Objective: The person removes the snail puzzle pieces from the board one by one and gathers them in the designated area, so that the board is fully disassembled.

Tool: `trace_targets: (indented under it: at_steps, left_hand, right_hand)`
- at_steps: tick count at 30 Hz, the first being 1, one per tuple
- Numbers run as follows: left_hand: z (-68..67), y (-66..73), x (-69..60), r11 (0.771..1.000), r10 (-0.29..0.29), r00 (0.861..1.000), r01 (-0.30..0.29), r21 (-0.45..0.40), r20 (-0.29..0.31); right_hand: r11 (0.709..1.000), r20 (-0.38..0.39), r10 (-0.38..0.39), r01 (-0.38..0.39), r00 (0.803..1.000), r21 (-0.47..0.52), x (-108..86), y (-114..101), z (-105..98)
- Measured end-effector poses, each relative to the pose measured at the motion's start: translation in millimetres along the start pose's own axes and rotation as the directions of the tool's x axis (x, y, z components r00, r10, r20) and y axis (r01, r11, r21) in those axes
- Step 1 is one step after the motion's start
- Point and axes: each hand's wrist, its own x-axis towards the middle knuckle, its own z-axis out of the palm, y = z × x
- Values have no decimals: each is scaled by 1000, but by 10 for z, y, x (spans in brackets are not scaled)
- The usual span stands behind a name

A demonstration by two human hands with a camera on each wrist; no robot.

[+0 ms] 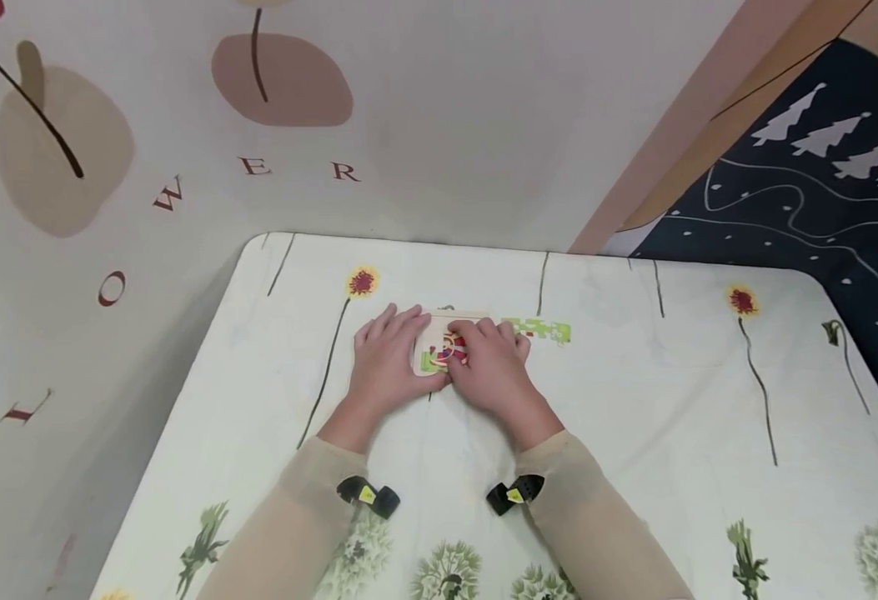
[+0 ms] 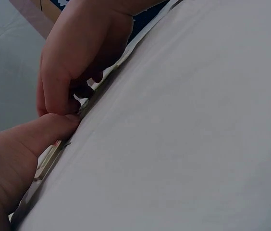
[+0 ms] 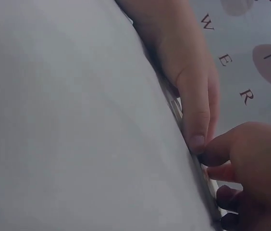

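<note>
A small pale puzzle board with a red and green picture lies flat between the hands. Along its left side the left hand rests with fingers extended, its thumb across the near edge; the left wrist view shows that thumb low against the board. The right hand reaches over the board's right part, thumb and index finger bent around a red-patterned piece. In the right wrist view the right hand meets the left thumb's tip; the piece is hidden there.
Joined green puzzle pieces lie just right of the board, partly behind the right hand. A white flower-patterned cloth covers the table, whose far edge meets a printed wall hanging. Dark fabric with tree shapes hangs at the right.
</note>
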Motion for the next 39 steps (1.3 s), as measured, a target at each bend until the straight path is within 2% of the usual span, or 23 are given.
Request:
trace_targets:
  at_steps: [6,12,18,24,33,39]
  left_hand:
    - [-14,-5,-4,1000,-3,1000,3,-12,4]
    - [-27,-16,-13,1000,-5,1000,5,-6,1]
    - [-35,-3,-3,1000,4,1000,-4,-12,3]
    - [-42,18,-5,1000,-3,1000,3,-19,20]
    - [1,-7,-14,1000,-1,1000,1,-7,14]
    - [13,-17,1,1000,4,1000,-4,-2,13]
  right_hand:
    - [999,29,42,-42,999,2,45,-36,-11]
    - [997,5,50,-51,999,56,61,-35,1]
    - [995,-90,31,-22,995,97,36,-21,21]
    - [995,-209,-29,48,977,86,36,17,77]
    - [997,-278,-73,79,958,10,46,65,128]
    - [987,-328,-152,159,933,-5,54,75,164]
